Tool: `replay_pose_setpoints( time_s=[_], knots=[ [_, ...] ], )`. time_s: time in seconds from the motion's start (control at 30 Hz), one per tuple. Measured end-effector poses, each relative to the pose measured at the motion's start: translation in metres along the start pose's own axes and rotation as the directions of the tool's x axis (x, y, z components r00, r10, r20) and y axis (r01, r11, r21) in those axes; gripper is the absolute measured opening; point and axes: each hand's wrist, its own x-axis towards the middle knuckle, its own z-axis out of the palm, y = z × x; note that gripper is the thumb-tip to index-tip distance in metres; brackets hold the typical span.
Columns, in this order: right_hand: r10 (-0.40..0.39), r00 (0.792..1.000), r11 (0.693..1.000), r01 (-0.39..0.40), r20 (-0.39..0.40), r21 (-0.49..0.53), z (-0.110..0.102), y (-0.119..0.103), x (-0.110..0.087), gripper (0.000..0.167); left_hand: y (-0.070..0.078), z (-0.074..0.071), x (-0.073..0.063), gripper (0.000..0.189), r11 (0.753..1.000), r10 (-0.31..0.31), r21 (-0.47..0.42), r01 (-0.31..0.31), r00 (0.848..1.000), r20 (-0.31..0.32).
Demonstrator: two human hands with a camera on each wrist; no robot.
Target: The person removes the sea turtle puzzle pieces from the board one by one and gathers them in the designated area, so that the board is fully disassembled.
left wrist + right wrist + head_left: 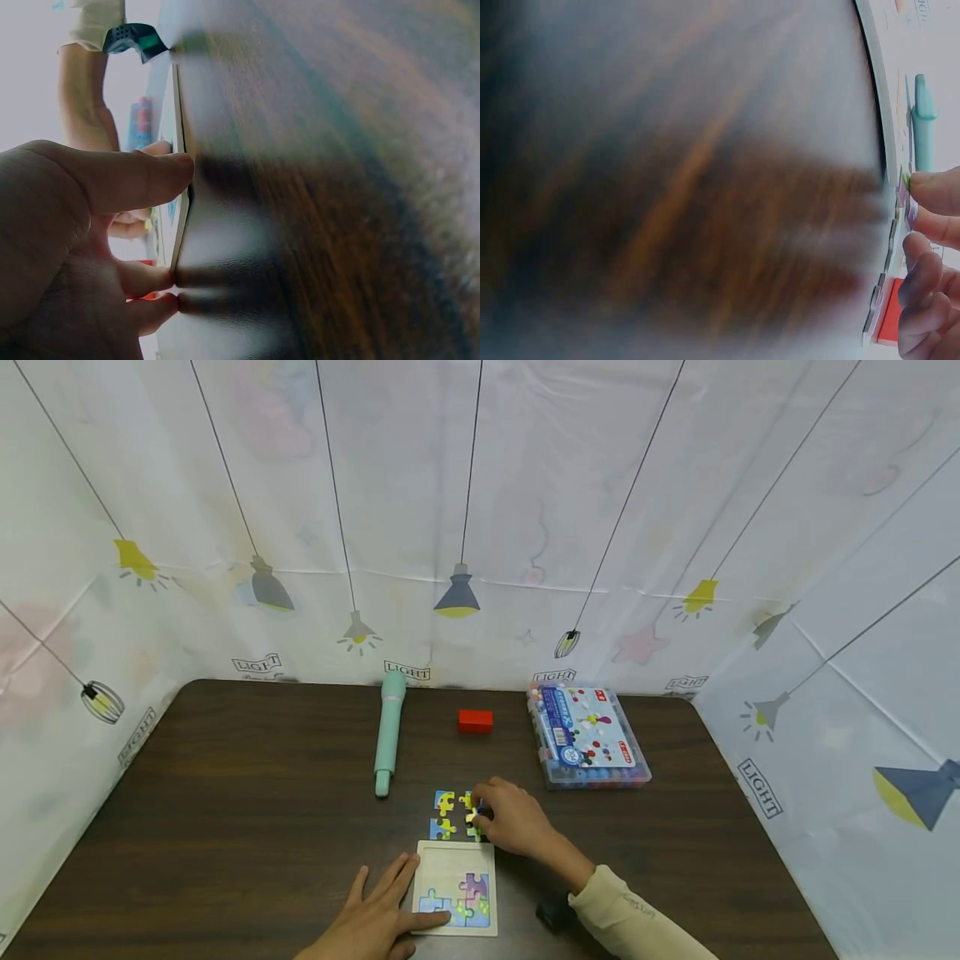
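A square wooden puzzle tray (pixel 441 860) lies near the front of the table, its lower part and right side filled with joined jigsaw pieces (pixel 474 910). My left hand (pixel 371 917) is spread at its left edge, fingertips at the upper left corner and thumb reaching over the lower pieces. In the left wrist view the thumb (pixel 142 180) lies straight across the tray's edge. Just beyond the tray, my right hand (pixel 513 818) pinches a puzzle piece (pixel 912 213) between thumb and forefinger, largely hidden by the fingers. Loose blue-and-yellow pieces (pixel 443 802) lie left of it.
A mint-green microphone-shaped object (pixel 388 731) lies at the back left of the pieces. Behind them sits a red block (pixel 476 721). A clear plastic case of colourful beads (pixel 592 735) stands at the back right. Printed curtains hang around the table.
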Motion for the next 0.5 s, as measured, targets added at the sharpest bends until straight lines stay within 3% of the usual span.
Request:
replay_pose_setpoints(
  time_s=[0.5],
  knots=[
    [0.002,1.0,0.999,-0.002,-0.007,-0.042,0.0025,-0.0071,-0.0042,0.012,0.0007,0.0036,-0.0007,0.053,0.999,-0.035,-0.02,0.035,0.998,0.046]
  ],
)
